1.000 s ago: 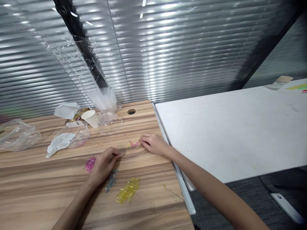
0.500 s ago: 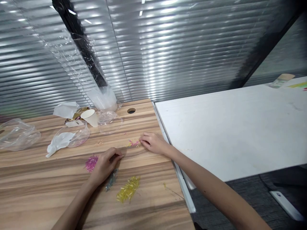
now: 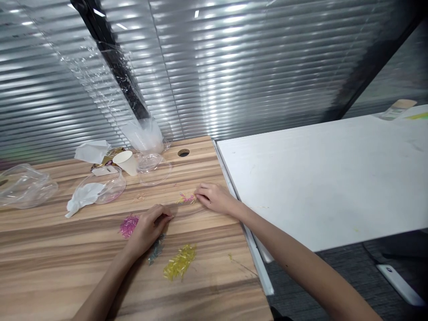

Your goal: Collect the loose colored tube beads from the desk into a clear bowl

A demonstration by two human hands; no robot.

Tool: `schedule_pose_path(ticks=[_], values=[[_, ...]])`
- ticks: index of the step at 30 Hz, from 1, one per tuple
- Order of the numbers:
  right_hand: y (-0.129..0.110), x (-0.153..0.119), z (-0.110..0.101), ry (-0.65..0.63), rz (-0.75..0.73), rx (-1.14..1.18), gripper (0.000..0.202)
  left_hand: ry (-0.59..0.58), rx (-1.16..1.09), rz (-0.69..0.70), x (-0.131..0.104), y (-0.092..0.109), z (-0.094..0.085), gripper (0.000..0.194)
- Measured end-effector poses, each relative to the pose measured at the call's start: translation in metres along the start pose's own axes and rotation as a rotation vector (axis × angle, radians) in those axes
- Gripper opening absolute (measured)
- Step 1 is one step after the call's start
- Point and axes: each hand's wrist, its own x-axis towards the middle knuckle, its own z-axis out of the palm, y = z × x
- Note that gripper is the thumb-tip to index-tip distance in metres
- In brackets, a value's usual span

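Note:
On the wooden table (image 3: 214,285), my left hand (image 3: 152,225) is pinched closed; anything at its fingertips is too small to make out. Beside it lie a magenta pile of small pieces (image 3: 129,226) and, partly under the hand, a grey-green pile (image 3: 155,250). A yellow pile (image 3: 180,263) is nearer the front. My right hand (image 3: 211,197) has its fingers pressed together at the right end of a small pink and yellow cluster (image 3: 186,198). What those fingertips grip is hidden.
A paper cup (image 3: 125,162), clear plastic lids (image 3: 154,170), crumpled tissue (image 3: 84,197) and a plastic bag (image 3: 143,136) stand or lie at the back left. A clear plastic container (image 3: 26,186) is at the far left. A white table (image 3: 321,178) adjoins on the right.
The view has shifted slightly. My left hand's fingertips have moved very slightly to the right; my right hand stays by the pink and yellow cluster.

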Motion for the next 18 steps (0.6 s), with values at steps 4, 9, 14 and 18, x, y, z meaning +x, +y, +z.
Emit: schedule_pose_path(ticks=[4,9,14,18], values=[[0.0003,0.0003,0.0006,-0.004,0.002,0.001,0.021,-0.002,-0.001,0.008,-0.0007,-0.0031,0.0012,0.013],[0.001,-0.0002,0.001,-0.008,0.003,0.003,0.021,0.0,0.001,0.022,-0.001,-0.0048,0.0022,0.013],[0.0005,-0.0005,0.0011,0.008,0.002,0.003,0.021,-0.011,-0.005,0.001,-0.0004,-0.0023,0.0011,0.015],[0.0,-0.0002,0.0011,0.004,0.015,0.006,0.02,-0.015,-0.005,-0.01,0.0001,-0.0006,0.0002,0.015]])
